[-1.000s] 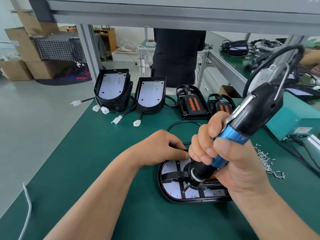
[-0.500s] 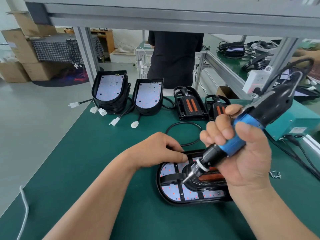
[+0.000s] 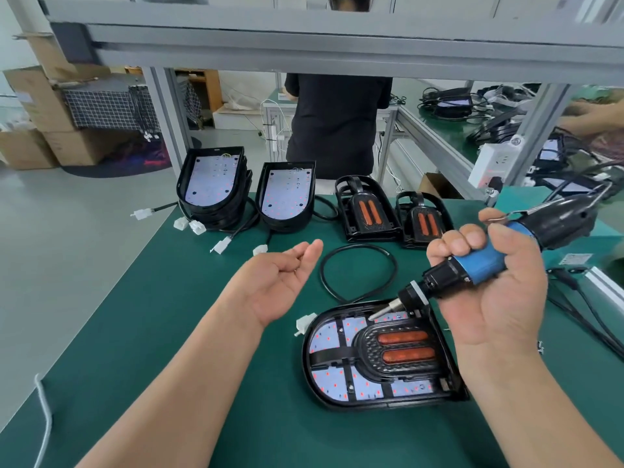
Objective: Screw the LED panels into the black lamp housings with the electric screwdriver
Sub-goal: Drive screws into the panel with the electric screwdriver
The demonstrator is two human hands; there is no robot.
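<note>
Gripping the electric screwdriver around its blue sleeve, the right hand holds the bit slanted just over the far rim of the lamp housing, which lies flat on the green mat with its LED panel seated inside. The left hand hangs palm-up, fingers loosely spread, holding nothing, well apart from the housing. That housing looks like stiff, light plastic that may skid under the bit's push, so pinning its black rim seems wise; the thin panel and its diodes look fragile and best left untouched. A cable loop lies just behind, a white plug sits just beside the left rim, and cords trail on the right; open mat lies leftward, its edge well apart.
</note>
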